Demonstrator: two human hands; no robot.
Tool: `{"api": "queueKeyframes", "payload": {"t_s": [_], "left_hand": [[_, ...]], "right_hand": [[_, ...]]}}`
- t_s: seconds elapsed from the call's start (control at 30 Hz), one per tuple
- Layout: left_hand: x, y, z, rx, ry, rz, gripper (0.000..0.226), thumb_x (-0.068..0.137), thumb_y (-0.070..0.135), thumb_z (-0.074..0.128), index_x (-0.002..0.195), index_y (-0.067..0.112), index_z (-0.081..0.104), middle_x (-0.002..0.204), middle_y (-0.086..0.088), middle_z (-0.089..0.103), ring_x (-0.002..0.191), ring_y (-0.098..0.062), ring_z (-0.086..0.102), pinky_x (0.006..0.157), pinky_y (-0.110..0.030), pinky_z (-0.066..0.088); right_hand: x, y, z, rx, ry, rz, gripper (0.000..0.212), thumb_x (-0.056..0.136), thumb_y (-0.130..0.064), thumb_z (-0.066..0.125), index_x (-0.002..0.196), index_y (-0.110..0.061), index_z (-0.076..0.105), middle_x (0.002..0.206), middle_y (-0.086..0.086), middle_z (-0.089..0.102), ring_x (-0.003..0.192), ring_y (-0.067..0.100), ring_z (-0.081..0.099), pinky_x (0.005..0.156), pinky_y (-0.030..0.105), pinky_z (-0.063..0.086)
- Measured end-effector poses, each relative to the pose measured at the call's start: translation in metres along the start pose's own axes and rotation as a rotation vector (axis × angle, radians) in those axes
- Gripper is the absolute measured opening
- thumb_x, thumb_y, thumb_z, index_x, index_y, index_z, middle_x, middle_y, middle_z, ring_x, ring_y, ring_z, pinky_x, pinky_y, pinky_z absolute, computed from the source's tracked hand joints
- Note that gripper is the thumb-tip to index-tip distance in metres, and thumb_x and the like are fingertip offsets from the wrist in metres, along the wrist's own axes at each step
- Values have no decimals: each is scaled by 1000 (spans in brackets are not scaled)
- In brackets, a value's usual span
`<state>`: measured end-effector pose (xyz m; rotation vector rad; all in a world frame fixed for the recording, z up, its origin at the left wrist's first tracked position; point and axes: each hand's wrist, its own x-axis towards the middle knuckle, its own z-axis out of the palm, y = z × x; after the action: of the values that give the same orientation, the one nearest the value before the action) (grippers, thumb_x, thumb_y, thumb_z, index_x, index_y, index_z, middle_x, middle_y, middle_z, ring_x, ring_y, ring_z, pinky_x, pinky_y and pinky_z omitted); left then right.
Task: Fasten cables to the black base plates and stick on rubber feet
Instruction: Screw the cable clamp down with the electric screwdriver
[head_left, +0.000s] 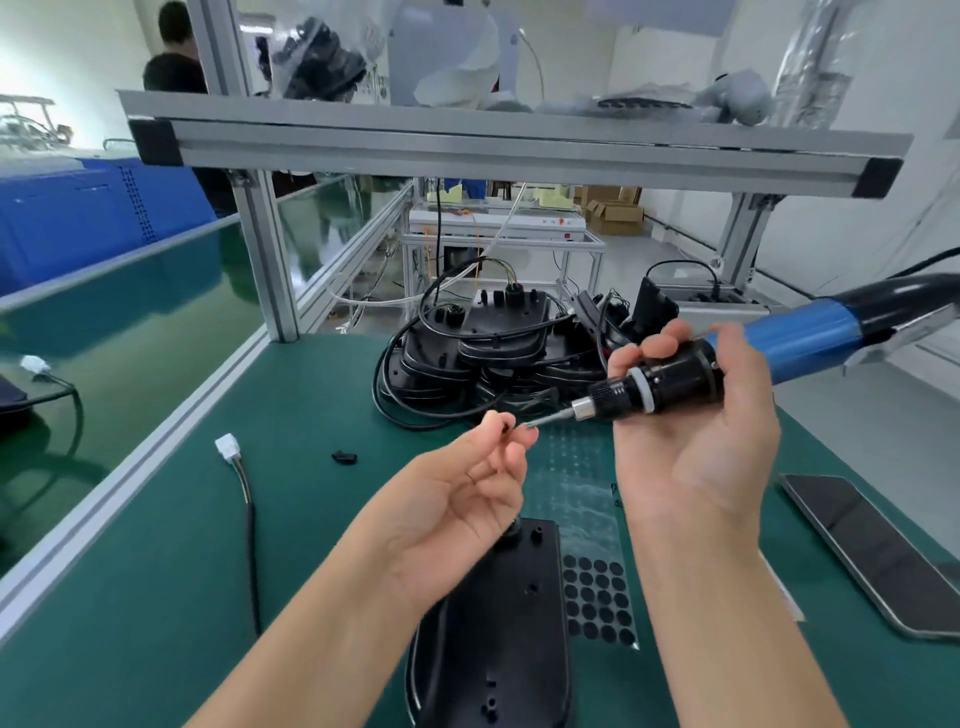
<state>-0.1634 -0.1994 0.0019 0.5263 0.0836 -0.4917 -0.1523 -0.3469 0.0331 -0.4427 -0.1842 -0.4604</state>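
Observation:
My right hand grips a blue and black electric screwdriver, its bit pointing left. My left hand is raised palm up and pinches a small black screw right at the bit's tip. Below my hands a black base plate lies on the green mat, partly hidden by my left wrist. A clear sheet with black round rubber feet lies to the right of that plate. A small black cable clip sits on the mat to the left.
A pile of black base plates with cables fills the back of the bench. A cable with a white connector lies at left. A phone lies at right. An aluminium frame shelf spans overhead.

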Motion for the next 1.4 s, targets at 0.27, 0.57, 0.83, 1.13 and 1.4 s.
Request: {"api": "queueKeyframes", "payload": {"t_s": [0.27, 0.57, 0.83, 1.13, 1.4], "left_hand": [[-14, -12, 5, -162, 55, 47, 12, 63, 5, 75, 72, -2, 75, 86, -14, 70, 60, -13, 63, 44, -15, 42], [-19, -16, 7, -309, 75, 92, 27, 70, 9, 71, 96, 3, 66, 89, -14, 69, 61, -14, 63, 40, -17, 40], [-19, -29, 8, -168, 103, 257, 10, 76, 9, 67, 77, 2, 74, 86, -13, 70, 65, -13, 65, 44, -16, 43], [-13, -41, 11, -128, 88, 366, 16, 86, 13, 61, 96, 2, 66, 85, -10, 70, 67, -12, 65, 49, -16, 47], [-25, -11, -18, 654, 110, 481, 43, 71, 56, 68, 99, 23, 70, 96, -4, 75, 87, -13, 70, 63, -15, 51]], "right_hand": [[-12, 15, 12, -51, -36, -19, 27, 92, -19, 57, 113, -10, 43, 83, 2, 60, 66, 12, 56, 73, 31, 51], [-15, 21, 16, -53, -48, -32, 17, 92, -18, 56, 104, -13, 46, 81, 1, 60, 66, 12, 56, 73, 31, 50], [-17, 21, 15, -13, -4, -24, 22, 92, -20, 61, 107, -11, 48, 83, 4, 59, 65, 13, 56, 78, 38, 55], [-12, 18, 23, -167, -78, -29, 10, 93, -17, 61, 97, -12, 53, 77, 2, 60, 65, 12, 58, 70, 33, 54], [3, 0, 27, -261, -188, 87, 57, 88, -65, 37, 113, -16, 52, 76, 4, 58, 63, 16, 52, 58, 30, 47]]}}
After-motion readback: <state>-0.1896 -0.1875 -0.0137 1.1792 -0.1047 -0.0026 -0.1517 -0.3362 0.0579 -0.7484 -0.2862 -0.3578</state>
